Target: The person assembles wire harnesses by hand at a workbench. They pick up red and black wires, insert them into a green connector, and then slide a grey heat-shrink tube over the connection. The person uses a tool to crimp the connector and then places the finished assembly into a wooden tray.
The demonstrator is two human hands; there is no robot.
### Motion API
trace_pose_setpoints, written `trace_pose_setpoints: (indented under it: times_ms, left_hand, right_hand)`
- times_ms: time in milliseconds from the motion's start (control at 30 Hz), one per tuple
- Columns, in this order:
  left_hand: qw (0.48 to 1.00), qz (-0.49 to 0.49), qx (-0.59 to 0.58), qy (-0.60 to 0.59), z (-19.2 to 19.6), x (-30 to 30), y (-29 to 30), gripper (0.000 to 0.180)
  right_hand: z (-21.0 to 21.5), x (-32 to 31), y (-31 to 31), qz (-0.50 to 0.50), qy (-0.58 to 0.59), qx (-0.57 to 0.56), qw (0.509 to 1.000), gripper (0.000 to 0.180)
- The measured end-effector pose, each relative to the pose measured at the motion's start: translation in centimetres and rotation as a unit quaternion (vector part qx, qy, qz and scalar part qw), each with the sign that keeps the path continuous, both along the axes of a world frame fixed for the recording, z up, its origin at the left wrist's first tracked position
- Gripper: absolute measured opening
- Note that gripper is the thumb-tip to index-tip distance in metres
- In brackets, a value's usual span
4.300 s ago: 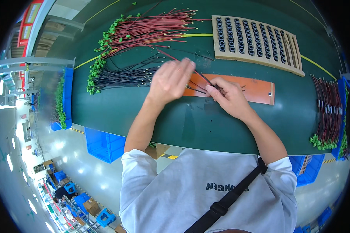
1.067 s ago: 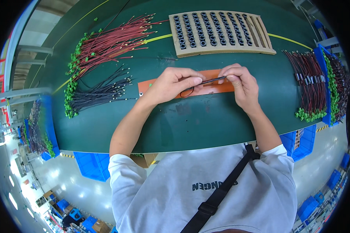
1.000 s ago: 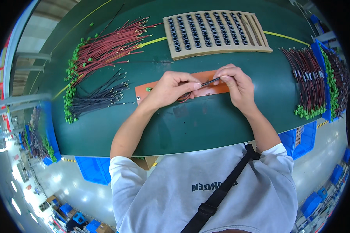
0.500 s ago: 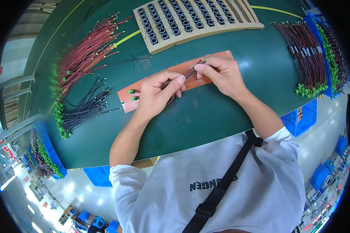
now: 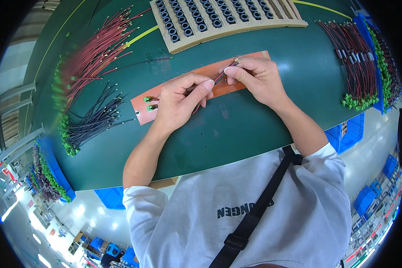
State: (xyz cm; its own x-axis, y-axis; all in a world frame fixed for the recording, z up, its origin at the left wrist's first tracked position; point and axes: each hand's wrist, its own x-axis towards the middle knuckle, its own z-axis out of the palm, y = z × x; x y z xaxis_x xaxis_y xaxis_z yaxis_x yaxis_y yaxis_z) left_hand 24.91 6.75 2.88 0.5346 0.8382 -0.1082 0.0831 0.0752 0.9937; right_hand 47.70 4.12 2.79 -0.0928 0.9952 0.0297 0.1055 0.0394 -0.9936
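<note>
Both my hands are over a long orange board (image 5: 141,116) lying at a slant on the green table. Thumb and fingers of my left hand (image 5: 177,99) are closed around a small bundle of red and black wires (image 5: 219,79). My right hand (image 5: 257,79) pinches the same bundle near its tipped ends, which poke out above the thumb. Two green connectors (image 5: 151,99) with short wires sit on the board's left part, just left of my left hand. How the wires run inside my left palm is hidden.
A wooden rack (image 5: 201,38) with rows of black rings stands at the far side. Red wires (image 5: 96,51) and black wires (image 5: 96,123) with green connectors lie at left. Bundled red-black wires (image 5: 350,67) lie at right, beside a blue tray (image 5: 374,62).
The table view has shifted slightly upward. My fingers have moved a little on the wires, and more of the bundle shows between my hands. Both hands keep their grip.
</note>
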Motion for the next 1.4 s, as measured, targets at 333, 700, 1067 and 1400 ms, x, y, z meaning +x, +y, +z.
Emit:
trace_pose_setpoints:
  times_ms: [333,700,1067,1400]
  left_hand:
    - [1.000,-0.014,-0.007,0.013,0.1,-0.1,0.1,0.016]
    - [0.989,0.122,0.068,-0.055,0.7,0.9,0.3,0.015]
    - [0.793,0.081,0.572,0.193,0.4,-2.5,-2.2,0.026]
    - [0.761,0.054,0.595,0.254,1.2,-2.1,-2.4,0.026]
  right_hand:
    - [-0.3,0.0,0.0,-0.003,0.031,-0.004,0.999,0.021]
    - [-0.5,1.0,0.4,-0.043,-0.200,0.158,0.966,0.024]
    - [-1.0,1.3,0.2,-0.034,-0.165,0.143,0.975,0.025]
    - [-0.3,1.5,0.2,-0.014,-0.214,0.185,0.959,0.024]
